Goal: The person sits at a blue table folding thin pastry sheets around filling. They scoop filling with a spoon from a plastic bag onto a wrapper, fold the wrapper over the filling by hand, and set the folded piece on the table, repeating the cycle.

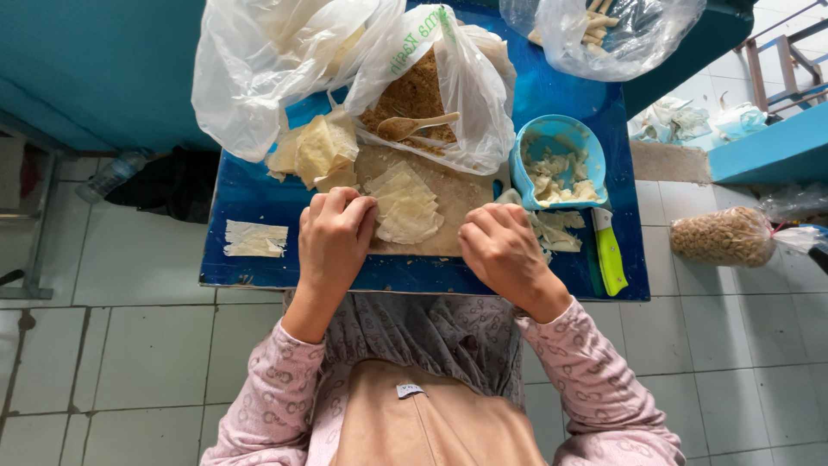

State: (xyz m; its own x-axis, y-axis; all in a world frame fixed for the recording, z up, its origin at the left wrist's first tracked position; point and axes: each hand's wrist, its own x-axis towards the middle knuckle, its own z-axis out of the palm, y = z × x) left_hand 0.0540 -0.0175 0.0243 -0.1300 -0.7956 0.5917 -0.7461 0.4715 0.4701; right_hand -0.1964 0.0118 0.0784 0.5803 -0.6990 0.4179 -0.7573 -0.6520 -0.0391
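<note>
Wrapper sheets (405, 207): thin, pale, limp, easily torn; stacked on wooden board (457, 207) mid-table. Best lifted by a corner, singly. Left hand (335, 237) curled, fingertips on stack edge; right hand (502, 250) curled beside board, contents hidden, possibly nothing. Blue table (259, 203) cluttered: filling bag (431, 86), blue bowl (559, 160), green knife (609, 250). Tiled floor (147, 345) around.

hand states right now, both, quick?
Left hand: fingers curled, tips pressing the edge of the stack of thin pale dough sheets; grip cannot be told.
Right hand: curled knuckles-up on the blue table; contents hidden.
</note>
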